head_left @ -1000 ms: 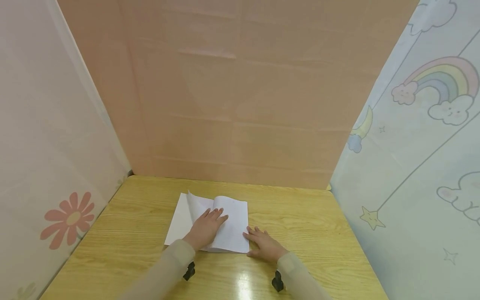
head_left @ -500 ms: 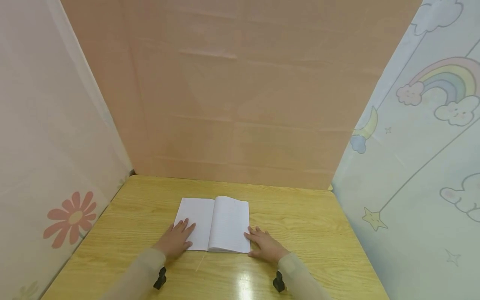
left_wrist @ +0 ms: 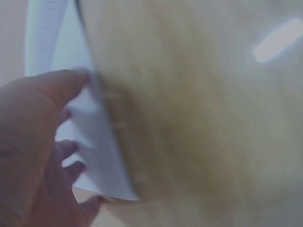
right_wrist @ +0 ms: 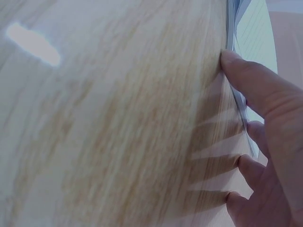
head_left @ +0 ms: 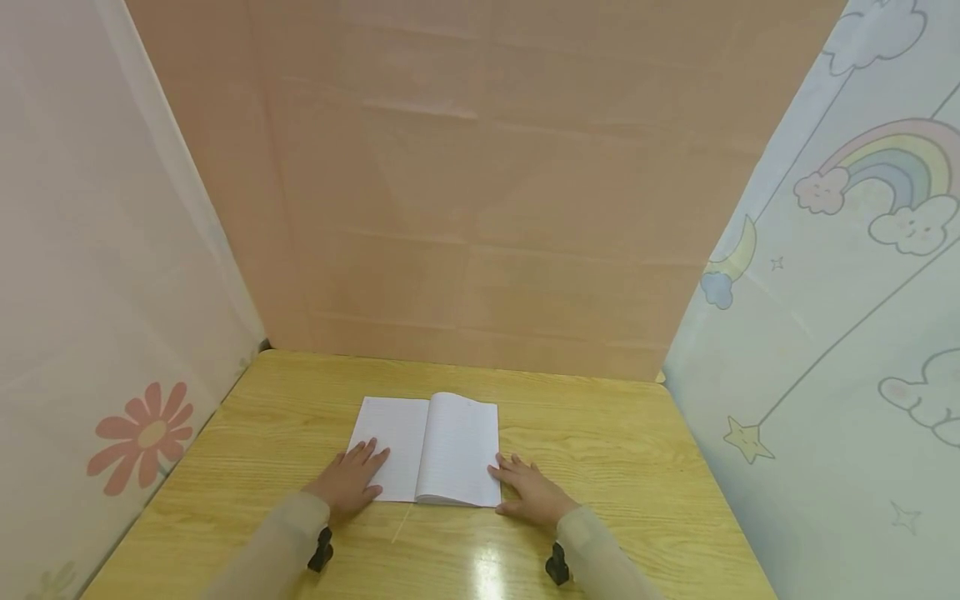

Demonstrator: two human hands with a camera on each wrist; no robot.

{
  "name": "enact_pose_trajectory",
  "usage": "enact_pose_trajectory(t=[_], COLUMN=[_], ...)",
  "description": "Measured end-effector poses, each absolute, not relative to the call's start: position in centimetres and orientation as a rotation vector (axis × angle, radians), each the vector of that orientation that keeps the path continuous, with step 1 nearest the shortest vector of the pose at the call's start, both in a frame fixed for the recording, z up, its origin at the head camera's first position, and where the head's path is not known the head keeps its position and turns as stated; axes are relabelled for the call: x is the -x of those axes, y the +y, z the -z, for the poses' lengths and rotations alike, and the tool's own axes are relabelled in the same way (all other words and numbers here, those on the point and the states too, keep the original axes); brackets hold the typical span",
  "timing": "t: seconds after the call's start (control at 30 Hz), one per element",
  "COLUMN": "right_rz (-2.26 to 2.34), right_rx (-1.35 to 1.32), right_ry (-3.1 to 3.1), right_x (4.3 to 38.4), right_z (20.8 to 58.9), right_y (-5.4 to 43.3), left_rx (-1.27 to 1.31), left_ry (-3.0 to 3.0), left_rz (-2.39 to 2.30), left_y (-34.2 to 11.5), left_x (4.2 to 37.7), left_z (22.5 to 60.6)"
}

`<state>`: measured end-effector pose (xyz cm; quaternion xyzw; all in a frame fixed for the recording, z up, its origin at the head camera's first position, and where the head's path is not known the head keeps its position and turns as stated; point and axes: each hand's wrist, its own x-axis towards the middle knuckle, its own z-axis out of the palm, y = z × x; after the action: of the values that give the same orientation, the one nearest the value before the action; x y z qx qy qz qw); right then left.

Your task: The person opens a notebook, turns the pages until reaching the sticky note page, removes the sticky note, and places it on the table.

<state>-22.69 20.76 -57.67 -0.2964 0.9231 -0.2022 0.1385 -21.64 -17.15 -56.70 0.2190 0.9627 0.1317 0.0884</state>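
An open notebook [head_left: 459,450] with white, faintly lined pages lies on the table; its right-hand stack of pages bulges up near the spine. My left hand [head_left: 348,479] rests with spread fingers on the lower left corner of the left page. In the left wrist view its thumb [left_wrist: 71,84] lies near the page's edge. My right hand [head_left: 534,490] is at the notebook's lower right edge, fingers spread. In the right wrist view the thumb [right_wrist: 246,75] touches close to that edge and the other fingertips come down beside it.
The wood-grain table [head_left: 600,442] extends around the notebook. A plain orange-brown sheet [head_left: 480,208] hangs behind it. Pale curtains stand at the sides, the right one [head_left: 840,350] printed with a rainbow and clouds. Light glares off the table's front.
The left hand moved left from the notebook's middle to its left page. A lifted page that stood up on the left now lies flat. The right hand has stayed in place.
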Motion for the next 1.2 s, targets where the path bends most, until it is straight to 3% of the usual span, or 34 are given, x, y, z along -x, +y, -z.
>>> enact_pose_trajectory(t=[0.33, 0.57, 0.8, 1.2], right_rz=[0.599, 0.626, 0.6, 0.603], right_rx=[0.863, 0.865, 0.842, 0.847], right_ry=[2.663, 2.661, 2.678, 2.681], right_x=[22.5, 22.5, 22.6, 22.6], right_z=[57.5, 57.5, 57.6, 57.8], right_y=[20.8, 20.8, 20.8, 20.9], left_rx=[-0.747, -1.018, -1.265, -1.332], left_ry=[3.113, 3.114, 2.959, 2.895], left_rz=[-0.057, -0.271, -0.196, -0.025], left_y=[-13.6, -7.8, -3.8, -2.3], left_x=[24.5, 24.5, 23.7, 22.8], left_z=[53.7, 51.8, 53.0, 56.2])
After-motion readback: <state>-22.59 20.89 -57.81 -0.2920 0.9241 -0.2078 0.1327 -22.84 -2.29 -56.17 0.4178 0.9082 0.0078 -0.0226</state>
